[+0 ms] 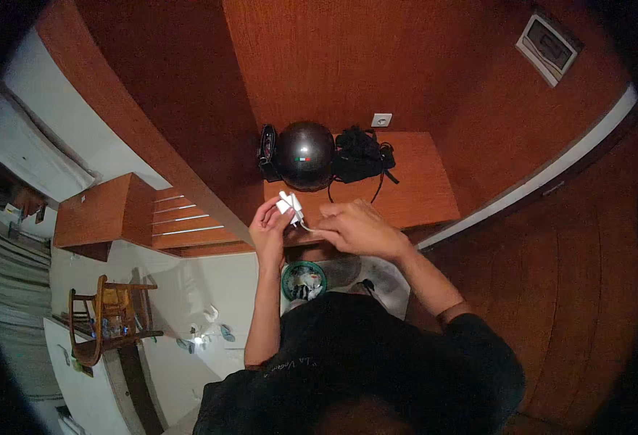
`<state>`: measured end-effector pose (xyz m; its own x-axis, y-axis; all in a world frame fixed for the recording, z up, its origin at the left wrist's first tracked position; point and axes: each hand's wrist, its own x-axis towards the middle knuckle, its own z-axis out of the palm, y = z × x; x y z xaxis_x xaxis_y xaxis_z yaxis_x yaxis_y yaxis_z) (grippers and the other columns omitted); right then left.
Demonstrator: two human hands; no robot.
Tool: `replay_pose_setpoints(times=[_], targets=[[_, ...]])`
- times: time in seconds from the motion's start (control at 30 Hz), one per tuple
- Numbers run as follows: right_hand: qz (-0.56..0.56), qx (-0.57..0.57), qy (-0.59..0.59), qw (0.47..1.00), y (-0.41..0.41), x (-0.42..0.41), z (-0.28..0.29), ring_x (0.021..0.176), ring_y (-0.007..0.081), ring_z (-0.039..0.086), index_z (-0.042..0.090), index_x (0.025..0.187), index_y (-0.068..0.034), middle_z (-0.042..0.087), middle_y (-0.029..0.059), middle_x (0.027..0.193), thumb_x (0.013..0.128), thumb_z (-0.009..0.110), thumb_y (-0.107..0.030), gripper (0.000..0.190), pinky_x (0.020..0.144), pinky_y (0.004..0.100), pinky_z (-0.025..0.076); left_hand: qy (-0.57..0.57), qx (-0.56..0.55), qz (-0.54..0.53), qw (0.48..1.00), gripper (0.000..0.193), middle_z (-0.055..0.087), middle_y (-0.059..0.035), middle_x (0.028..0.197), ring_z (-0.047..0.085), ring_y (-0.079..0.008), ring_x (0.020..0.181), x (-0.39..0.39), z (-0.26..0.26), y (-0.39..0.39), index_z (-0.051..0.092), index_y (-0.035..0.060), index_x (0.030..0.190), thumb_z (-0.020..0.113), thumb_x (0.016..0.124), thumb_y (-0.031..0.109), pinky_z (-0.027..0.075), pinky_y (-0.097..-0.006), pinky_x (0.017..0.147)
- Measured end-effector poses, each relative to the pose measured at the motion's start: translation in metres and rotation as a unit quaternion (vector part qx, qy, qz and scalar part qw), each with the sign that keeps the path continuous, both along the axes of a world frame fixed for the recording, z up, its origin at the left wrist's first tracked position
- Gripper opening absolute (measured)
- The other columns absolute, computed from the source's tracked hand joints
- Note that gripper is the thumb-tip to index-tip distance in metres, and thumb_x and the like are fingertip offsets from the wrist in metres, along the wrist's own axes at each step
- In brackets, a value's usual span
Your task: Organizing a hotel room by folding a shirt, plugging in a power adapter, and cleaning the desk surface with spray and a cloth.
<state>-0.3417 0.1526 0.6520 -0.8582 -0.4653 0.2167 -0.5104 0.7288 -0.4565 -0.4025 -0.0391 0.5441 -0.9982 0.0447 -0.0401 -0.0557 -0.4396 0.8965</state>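
Between the fingers and thumb of my left hand is a white plug-in charger, its prongs pointing down toward me. A white cable runs from around the charger to my right hand, whose fingers pinch it just to the right. Part of the cable lies across the charger body; its far end is hidden in my right fist. Both hands are held above the front of a wooden desk.
On the desk stand a dark helmet, a black bag with a strap, and a small black case. A wall socket sits behind them. Below is a green waste bin; a wooden chair is at left.
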Motion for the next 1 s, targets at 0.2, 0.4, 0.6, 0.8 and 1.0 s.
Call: replay_pose_setpoints(times=[0.2,0.4,0.6,0.8,1.0], targets=[[0.024,-0.094,0.063,0.993,0.011,-0.046,-0.007,0.071,0.0285,0.061,0.073,0.09,-0.005,0.059,0.011,0.076,0.08,0.072,-0.013,0.013,0.061,0.0382,0.046,0.019,-0.033,-0.125,0.991,0.041,0.065,-0.0115,0.117,0.063,-0.0166,0.106,0.019,0.004,0.019,0.059,-0.0009,0.121,0.07,0.082,-0.007,0.053,-0.0289,0.09],[0.088,-0.22,-0.03,0.971,0.044,-0.076,-0.022,0.072,0.0193,0.06,0.074,0.091,-0.003,0.062,0.0081,0.077,0.08,0.075,-0.012,0.014,0.064,0.0318,0.046,-0.045,0.106,-0.196,0.974,0.045,0.059,-0.0139,0.13,0.059,-0.0198,0.117,0.03,0.019,0.02,0.05,-0.001,0.136,0.06,0.092,-0.001,0.05,-0.0305,0.097],[0.075,-0.344,-0.153,0.923,0.038,-0.079,-0.064,0.08,0.0134,0.061,0.074,0.091,0.0,0.064,0.006,0.083,0.087,0.072,-0.011,0.013,0.071,0.0287,0.049,-0.099,0.167,-0.194,0.962,0.043,0.06,-0.0147,0.129,0.06,-0.0214,0.117,0.036,0.02,0.012,0.05,-0.0032,0.135,0.059,0.093,0.001,0.049,-0.0328,0.099],[0.05,-0.324,-0.205,0.922,0.039,-0.074,-0.073,0.077,0.0117,0.059,0.074,0.092,0.0,0.064,0.0039,0.08,0.087,0.072,-0.014,0.014,0.071,0.0269,0.046,-0.095,0.072,-0.198,0.973,0.043,0.065,-0.0119,0.119,0.065,-0.0185,0.102,0.049,0.012,0.016,0.055,-0.0022,0.128,0.068,0.087,0.004,0.053,-0.0314,0.089],[0.008,-0.374,-0.323,0.869,0.04,-0.063,-0.109,0.084,0.0103,0.061,0.071,0.101,0.002,0.069,0.0038,0.091,0.092,0.067,-0.013,0.018,0.077,0.0268,0.049,-0.113,0.129,-0.062,0.983,0.032,0.066,-0.0107,0.117,0.065,-0.0167,0.101,0.061,0.009,0.025,0.059,-0.001,0.122,0.065,0.091,0.006,0.052,-0.028,0.088]])
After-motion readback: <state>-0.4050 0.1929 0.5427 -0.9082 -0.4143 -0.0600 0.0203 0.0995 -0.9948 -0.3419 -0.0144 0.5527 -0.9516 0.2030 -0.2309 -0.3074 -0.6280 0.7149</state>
